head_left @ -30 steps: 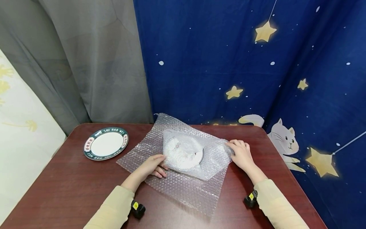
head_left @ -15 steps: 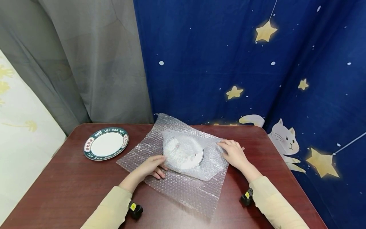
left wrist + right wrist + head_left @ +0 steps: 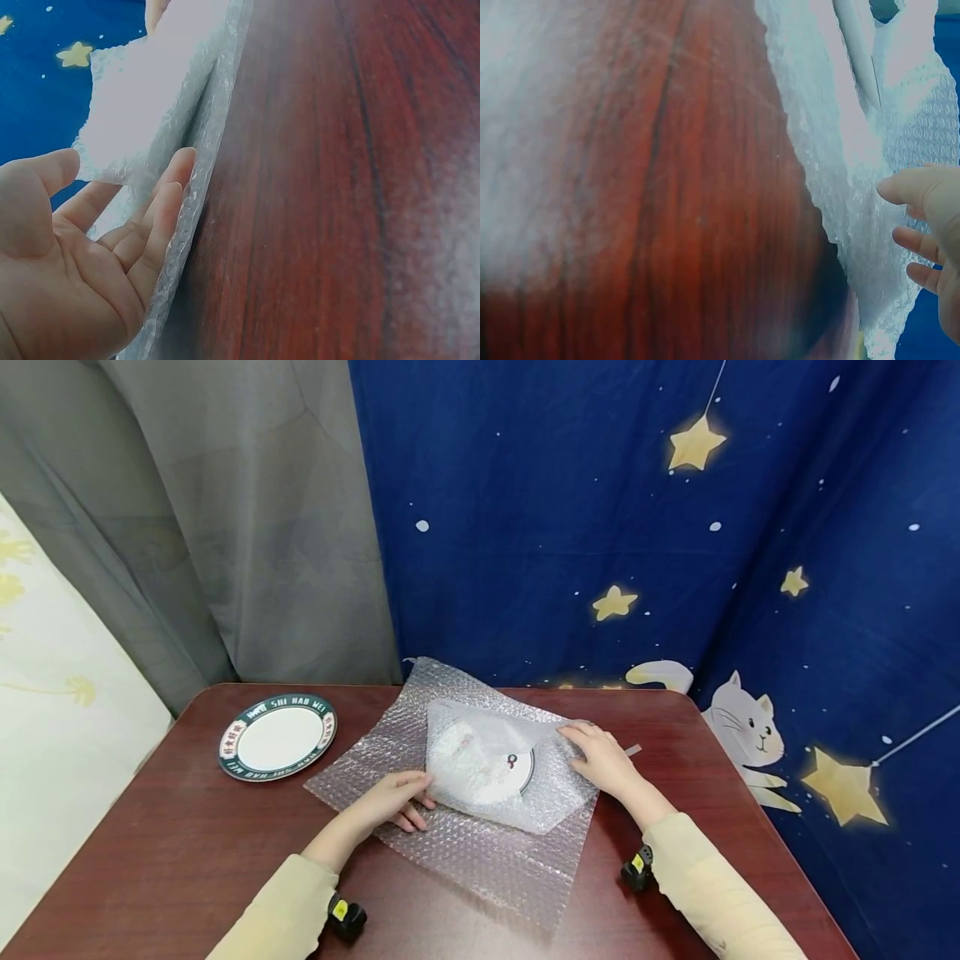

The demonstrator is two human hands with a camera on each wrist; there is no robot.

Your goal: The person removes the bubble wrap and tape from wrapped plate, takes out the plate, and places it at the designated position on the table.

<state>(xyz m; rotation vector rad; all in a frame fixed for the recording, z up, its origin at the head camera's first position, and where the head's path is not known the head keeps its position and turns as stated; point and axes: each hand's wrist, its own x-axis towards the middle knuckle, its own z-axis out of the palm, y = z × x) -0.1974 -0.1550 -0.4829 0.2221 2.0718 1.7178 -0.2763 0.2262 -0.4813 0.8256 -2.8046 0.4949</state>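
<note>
A round white plate (image 3: 516, 781) with a dark rim line lies inside a folded sheet of bubble wrap (image 3: 480, 752), part of it and a small dark-red mark showing. Beneath is a larger sheet of bubble wrap (image 3: 510, 868), set on the diagonal. My left hand (image 3: 393, 799) is at the left edge of the folded wrap. In the left wrist view its thumb (image 3: 64, 169) touches the wrap's corner while its loosely bent fingers rest against the layers below. My right hand (image 3: 603, 760) holds the folded wrap's right side between thumb and fingers; their tips are partly hidden.
A plate with a green lettered rim (image 3: 322, 735) lies at the table's back left. A small pale strip (image 3: 633, 749) sticks out right of my right hand. Behind the reddish-brown wooden table (image 3: 187, 860) hang grey and blue curtains (image 3: 525, 527).
My right hand has moved left, bringing in the right side of the folded wrap. A dark-red mark on the plate now shows. The left hand has drawn back slightly.
</note>
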